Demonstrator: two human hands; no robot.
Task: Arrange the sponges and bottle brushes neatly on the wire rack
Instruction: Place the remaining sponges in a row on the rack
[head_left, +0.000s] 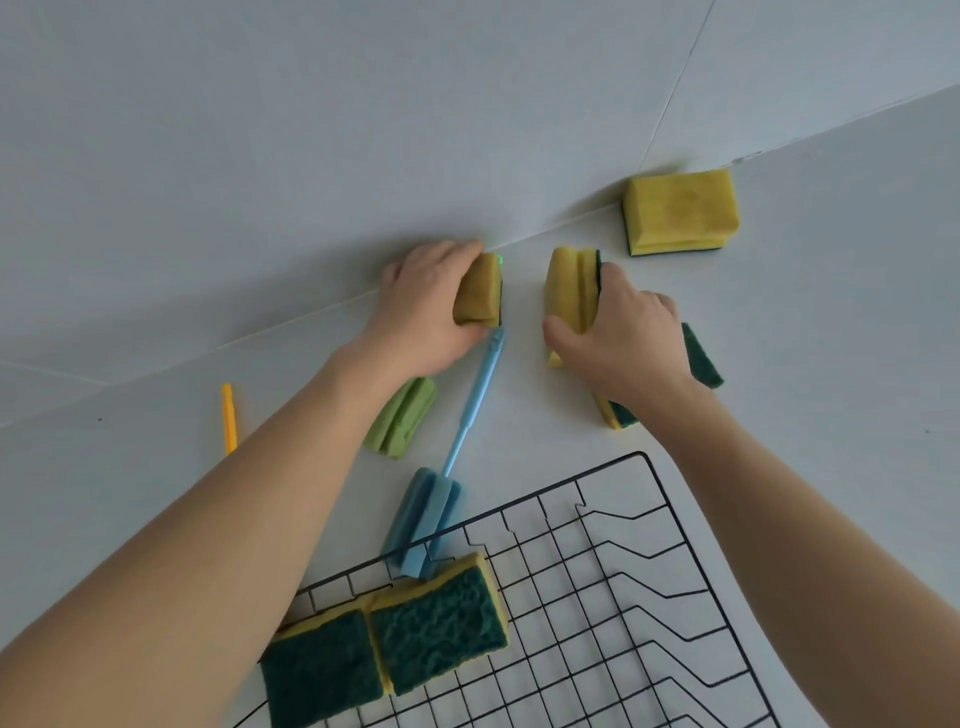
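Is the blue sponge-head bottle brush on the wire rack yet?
Partly: blue sponge-head bottle brush has its head over the black wire rack's edge, handle on the counter.

two sponges (384, 644) lie side by side on the wire rack's (623, 597) left edge.

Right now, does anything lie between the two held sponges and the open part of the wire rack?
Partly. The blue bottle brush lies between the left hand with its sponge and the wire rack, its head overlapping the rim. The right hand has a sponge beneath it.
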